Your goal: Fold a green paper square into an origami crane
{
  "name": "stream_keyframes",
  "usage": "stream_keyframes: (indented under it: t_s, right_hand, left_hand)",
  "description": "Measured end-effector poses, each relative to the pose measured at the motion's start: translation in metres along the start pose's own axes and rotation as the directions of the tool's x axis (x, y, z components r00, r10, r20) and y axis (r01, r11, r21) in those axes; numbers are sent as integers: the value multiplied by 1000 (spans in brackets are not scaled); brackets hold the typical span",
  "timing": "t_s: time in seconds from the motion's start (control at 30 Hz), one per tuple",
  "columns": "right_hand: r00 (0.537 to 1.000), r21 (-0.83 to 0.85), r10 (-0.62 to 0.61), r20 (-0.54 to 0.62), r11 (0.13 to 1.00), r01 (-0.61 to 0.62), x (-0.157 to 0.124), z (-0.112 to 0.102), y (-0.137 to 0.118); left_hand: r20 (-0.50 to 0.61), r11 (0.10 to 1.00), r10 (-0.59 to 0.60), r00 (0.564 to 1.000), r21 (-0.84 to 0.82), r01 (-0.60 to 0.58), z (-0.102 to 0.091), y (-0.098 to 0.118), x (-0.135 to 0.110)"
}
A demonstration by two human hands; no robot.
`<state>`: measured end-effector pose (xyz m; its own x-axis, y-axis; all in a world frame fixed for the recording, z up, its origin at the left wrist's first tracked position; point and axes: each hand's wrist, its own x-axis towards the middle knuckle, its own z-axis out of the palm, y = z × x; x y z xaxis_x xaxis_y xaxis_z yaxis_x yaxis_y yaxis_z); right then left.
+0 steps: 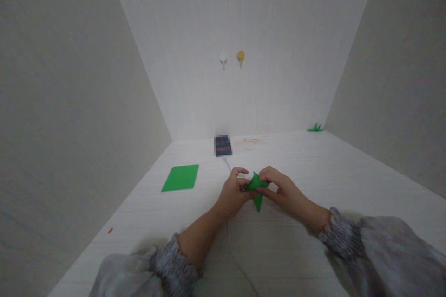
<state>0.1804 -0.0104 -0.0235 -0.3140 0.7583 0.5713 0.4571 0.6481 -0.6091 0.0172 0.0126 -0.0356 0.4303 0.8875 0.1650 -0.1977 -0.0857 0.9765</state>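
A small folded green paper piece [257,190] with pointed ends is held just above the white table [306,167], near its middle. My left hand [234,191] pinches its left side, and a ring shows on one finger. My right hand [281,188] pinches its right side with fingers pressed together. Both wrists wear grey sleeves.
A flat green paper sheet [180,177] lies on the table to the left. A phone [223,145] stands at the back with a white cable [232,246] running toward me. A finished green paper figure [315,128] sits in the far right corner. Two hooks [232,57] hang on the back wall.
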Motion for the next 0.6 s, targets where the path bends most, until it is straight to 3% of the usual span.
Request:
stream_keyframes:
  t_s: [0.33, 0.6]
  right_hand:
    - [995, 71, -65, 82, 996, 60, 0, -2, 1]
    - [994, 163, -68, 82, 985, 54, 1, -2, 3]
  left_hand:
    - [-13, 974, -73, 997, -217, 68, -1, 5, 0]
    - [-24, 983, -23, 999, -184, 18, 2, 10, -4]
